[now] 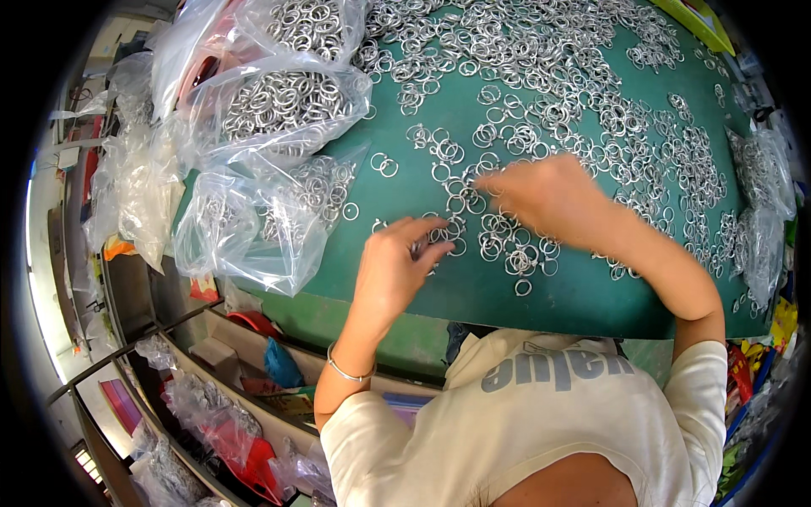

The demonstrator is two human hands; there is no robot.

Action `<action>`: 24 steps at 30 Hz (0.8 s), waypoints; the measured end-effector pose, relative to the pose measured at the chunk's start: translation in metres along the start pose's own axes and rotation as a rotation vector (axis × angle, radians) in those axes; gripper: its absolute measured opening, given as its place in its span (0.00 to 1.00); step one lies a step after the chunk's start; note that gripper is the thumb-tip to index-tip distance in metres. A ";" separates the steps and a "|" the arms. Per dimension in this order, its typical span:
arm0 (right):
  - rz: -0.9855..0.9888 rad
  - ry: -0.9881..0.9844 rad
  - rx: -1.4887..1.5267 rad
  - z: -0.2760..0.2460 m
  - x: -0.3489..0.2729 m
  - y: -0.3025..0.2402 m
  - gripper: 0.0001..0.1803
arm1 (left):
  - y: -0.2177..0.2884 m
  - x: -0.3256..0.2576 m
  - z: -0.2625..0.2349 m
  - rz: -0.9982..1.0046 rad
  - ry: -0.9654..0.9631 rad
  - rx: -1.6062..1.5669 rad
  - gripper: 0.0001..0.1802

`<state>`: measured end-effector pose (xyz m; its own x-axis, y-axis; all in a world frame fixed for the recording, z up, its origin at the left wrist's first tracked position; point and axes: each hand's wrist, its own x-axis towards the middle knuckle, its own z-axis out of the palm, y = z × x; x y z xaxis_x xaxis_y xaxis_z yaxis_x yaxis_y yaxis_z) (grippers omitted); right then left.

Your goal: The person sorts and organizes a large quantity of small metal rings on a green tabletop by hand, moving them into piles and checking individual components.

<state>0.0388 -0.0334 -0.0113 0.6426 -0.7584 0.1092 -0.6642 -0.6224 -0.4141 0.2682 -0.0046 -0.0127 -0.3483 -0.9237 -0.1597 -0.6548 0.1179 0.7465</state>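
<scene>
My left hand (pixel 395 264) rests at the near edge of a green mat (pixel 583 297), its fingers pinched on a few small silver metal rings (pixel 425 247). A thin bangle (pixel 346 372) circles that wrist. My right hand (pixel 545 196) is blurred with motion over a loose cluster of rings (pixel 515 252), its fingertips pointing left and touching rings near the middle of the mat. Whether it holds one is unclear. A dense spread of the same rings (pixel 524 51) covers the far and right parts of the mat.
Clear plastic bags of rings (pixel 287 97) are stacked at the left edge, one lying open (pixel 262 221) near my left hand. More bags (pixel 760 241) sit at the right edge. A yellow-green tray (pixel 697 19) lies far right. Below left, shelves hold bags and red items (pixel 245 452).
</scene>
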 end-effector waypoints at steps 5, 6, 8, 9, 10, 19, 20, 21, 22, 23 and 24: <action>-0.047 -0.209 -0.034 0.015 -0.020 -0.014 0.12 | -0.001 -0.011 0.002 0.045 0.089 0.168 0.11; -0.031 -0.197 -0.070 0.015 -0.024 -0.008 0.11 | -0.007 -0.012 0.002 0.043 0.160 0.179 0.10; 0.099 -0.076 -0.112 0.007 -0.029 0.005 0.06 | -0.018 -0.013 0.005 0.034 0.264 0.159 0.09; 0.159 0.000 -0.155 0.006 -0.033 0.012 0.06 | -0.021 -0.012 0.006 0.028 0.299 0.130 0.09; 0.224 0.052 -0.155 0.003 -0.038 0.015 0.06 | -0.022 -0.012 0.006 0.021 0.334 0.102 0.09; 0.069 -0.114 0.015 0.006 -0.060 -0.038 0.16 | 0.001 -0.019 0.021 0.112 0.103 0.215 0.12; 0.052 -0.183 -0.005 0.011 -0.066 -0.038 0.17 | 0.001 -0.016 0.023 0.116 0.112 0.225 0.13; 0.082 -0.144 -0.002 0.013 -0.070 -0.034 0.16 | 0.001 -0.017 0.023 0.129 0.165 0.210 0.11; 0.118 -0.106 -0.008 0.010 -0.075 -0.027 0.16 | -0.003 -0.018 0.024 0.141 0.204 0.190 0.08; 0.155 -0.067 -0.015 0.007 -0.082 -0.023 0.15 | -0.008 -0.019 0.024 0.150 0.249 0.204 0.07; 0.249 -0.054 -0.048 0.004 -0.090 -0.022 0.16 | -0.011 -0.019 0.025 0.156 0.299 0.214 0.07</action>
<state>-0.0032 0.0491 -0.0160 0.4760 -0.8786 -0.0396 -0.8208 -0.4276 -0.3786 0.2656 0.0210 -0.0341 -0.2648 -0.9503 0.1639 -0.7452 0.3096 0.5906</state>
